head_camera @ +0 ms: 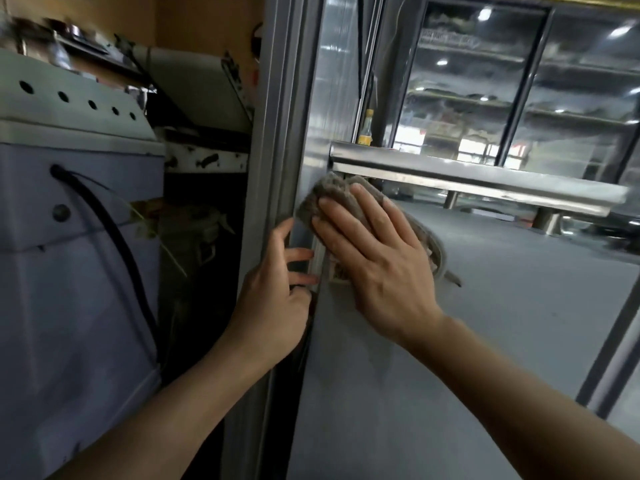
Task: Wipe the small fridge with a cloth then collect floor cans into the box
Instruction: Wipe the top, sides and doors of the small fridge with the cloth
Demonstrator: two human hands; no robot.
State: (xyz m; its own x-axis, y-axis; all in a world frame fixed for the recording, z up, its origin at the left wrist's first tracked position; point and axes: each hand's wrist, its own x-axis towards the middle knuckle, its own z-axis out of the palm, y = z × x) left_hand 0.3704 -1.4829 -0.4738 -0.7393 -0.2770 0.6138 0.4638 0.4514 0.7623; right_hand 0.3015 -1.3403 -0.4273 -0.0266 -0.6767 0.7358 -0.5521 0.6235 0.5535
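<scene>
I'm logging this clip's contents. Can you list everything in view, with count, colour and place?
cloth: one, grey-brown, pressed on the fridge door under the handle
fridge door: one, grey, centre and right
handle: one, steel bar, across the door
bottle: one, yellow, above the handle's left end
cable: one, black, on the pale blue unit at left
left hand: one, on the door's edge
right hand: one, flat on the cloth

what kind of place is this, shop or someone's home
Probably a shop or commercial kitchen rather than a home: a glass-doored steel fridge with a long bar handle, rows of ceiling lights reflected in its glass, a worn metal cabinet beside it.
</scene>
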